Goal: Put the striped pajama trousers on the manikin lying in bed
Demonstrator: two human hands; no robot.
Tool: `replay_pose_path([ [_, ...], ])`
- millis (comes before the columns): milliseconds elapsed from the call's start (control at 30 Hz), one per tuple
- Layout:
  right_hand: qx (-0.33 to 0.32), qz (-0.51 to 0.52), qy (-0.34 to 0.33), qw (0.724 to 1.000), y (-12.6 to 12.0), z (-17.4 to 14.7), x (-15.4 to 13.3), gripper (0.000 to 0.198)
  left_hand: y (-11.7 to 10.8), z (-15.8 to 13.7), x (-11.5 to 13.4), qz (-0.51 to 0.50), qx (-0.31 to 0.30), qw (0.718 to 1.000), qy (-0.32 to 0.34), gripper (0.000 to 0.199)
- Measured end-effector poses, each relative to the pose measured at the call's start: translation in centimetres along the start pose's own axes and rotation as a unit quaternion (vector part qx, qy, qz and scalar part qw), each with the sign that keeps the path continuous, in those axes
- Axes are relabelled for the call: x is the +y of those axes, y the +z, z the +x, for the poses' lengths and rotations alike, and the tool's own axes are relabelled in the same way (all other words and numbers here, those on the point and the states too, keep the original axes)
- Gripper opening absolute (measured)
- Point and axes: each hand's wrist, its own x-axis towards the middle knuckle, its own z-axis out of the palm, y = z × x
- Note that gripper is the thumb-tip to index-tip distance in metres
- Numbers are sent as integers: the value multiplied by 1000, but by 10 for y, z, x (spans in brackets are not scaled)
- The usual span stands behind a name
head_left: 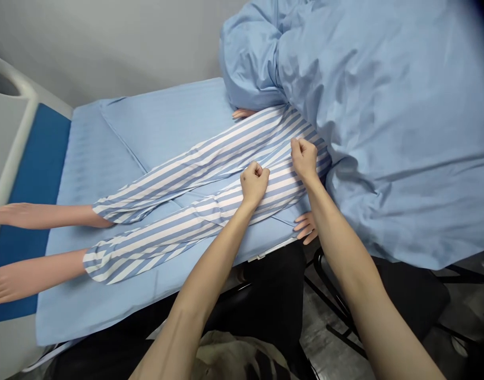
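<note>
Both my hands are closed into fists over the striped trousers (pixel 202 163) of a manikin lying on a bed. My left hand (pixel 254 183) is above the nearer thigh, with no cloth seen in its curled fingers. Farther right, my right hand (pixel 304 158) is over the hip area, close to the edge of a blue quilt (pixel 384 116). The stripes run on around both fists without bunching up. Whether the fists touch the cloth I cannot tell. The quilt hides the manikin's upper body.
The manikin's bare feet (pixel 12 279) reach the bed's footboard (pixel 28 174). One manikin hand (pixel 306 228) hangs at the near bed edge; another (pixel 244 113) shows under the quilt. A light blue sheet (pixel 107 153) covers the mattress. A black chair (pixel 408 295) stands below right.
</note>
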Motion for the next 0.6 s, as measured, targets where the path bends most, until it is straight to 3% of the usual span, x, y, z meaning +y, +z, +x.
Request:
replay_pose_path([
  [167, -26, -101, 9, 994, 9, -6, 4, 44, -2, 3, -3, -36, -35, 999, -10, 34],
  [300, -33, -106, 17, 994, 8, -6, -2, 40, -37, 25, -11, -109, -107, 983, -101, 25],
  [367, -27, -106, 19, 994, 6, -5, -3, 38, -76, 37, -17, -117, -53, 985, -114, 24],
  [467, -17, -111, 16, 994, 6, -5, -2, 37, -157, 41, -30, -91, 17, 990, -110, 26],
  [600, -11, -119, 20, 993, 7, -7, -1, 36, -272, 19, -56, -24, 113, 983, -140, 30],
])
